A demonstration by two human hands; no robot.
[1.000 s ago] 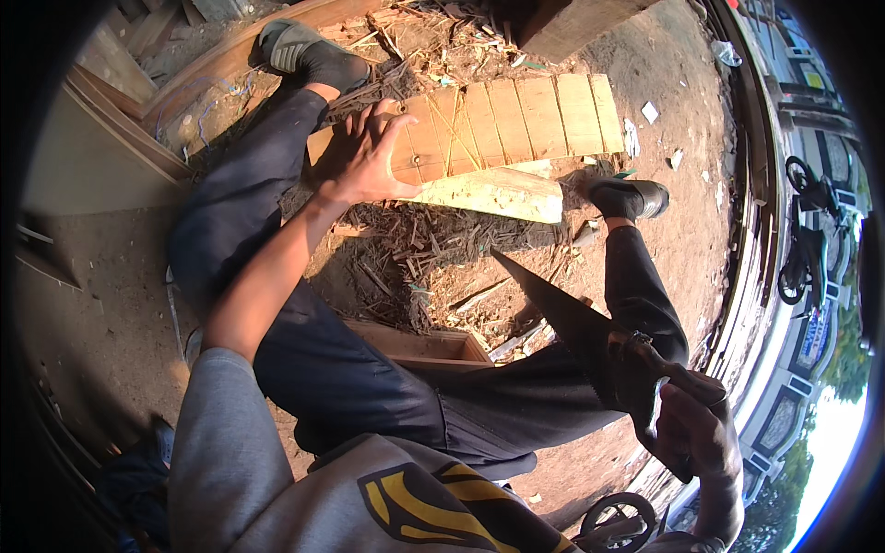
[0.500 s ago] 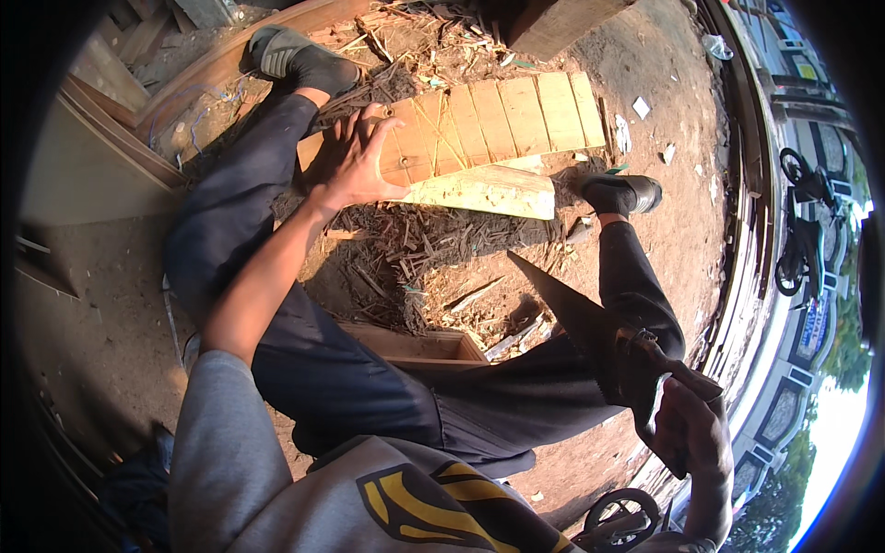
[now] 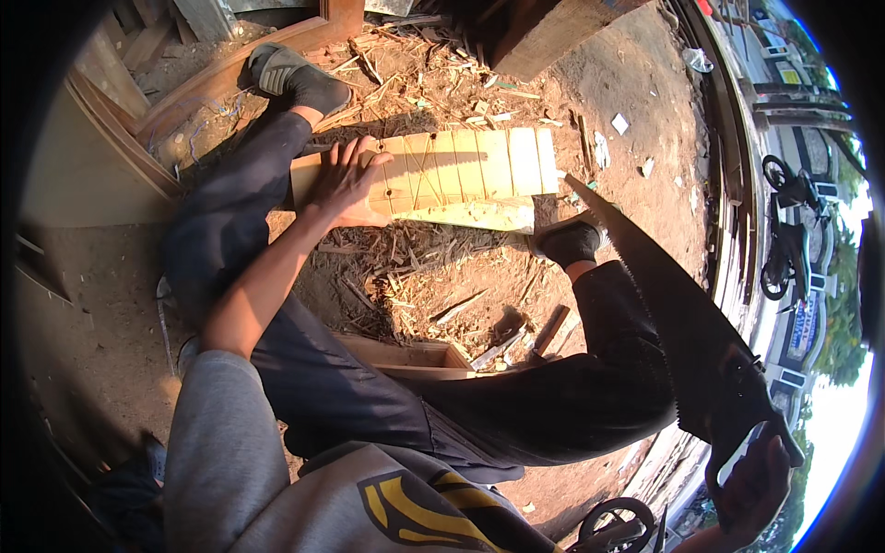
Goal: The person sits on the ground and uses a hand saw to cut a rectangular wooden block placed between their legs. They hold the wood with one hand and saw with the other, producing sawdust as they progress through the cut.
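Note:
A pale wooden board (image 3: 466, 173) with several dark cross lines and a few holes lies across a second piece of wood (image 3: 484, 214), which shows along its near edge. My left hand (image 3: 346, 189) holds the board down near its left end, fingers spread over the top. In my right hand (image 3: 756, 479), at the lower right, is the handle of a handsaw (image 3: 668, 286). The dark toothed blade slants up to the left, its tip close to the board's right end. Whether the tip touches the wood, I cannot tell. Shadow hides part of the right hand's grip.
My sandalled feet (image 3: 286, 72) stand on either side of the board. Wood chips (image 3: 378, 267) litter the dirt. A wooden frame (image 3: 406, 355) lies between my legs, a thick beam (image 3: 553, 41) beyond the board. Long planks (image 3: 728, 221) and a motorcycle (image 3: 784, 230) are at the right.
My right hand and the saw have moved to the right, and the blade tip has risen toward the board's end. The board has turned slightly and shifted left; my right foot has moved left.

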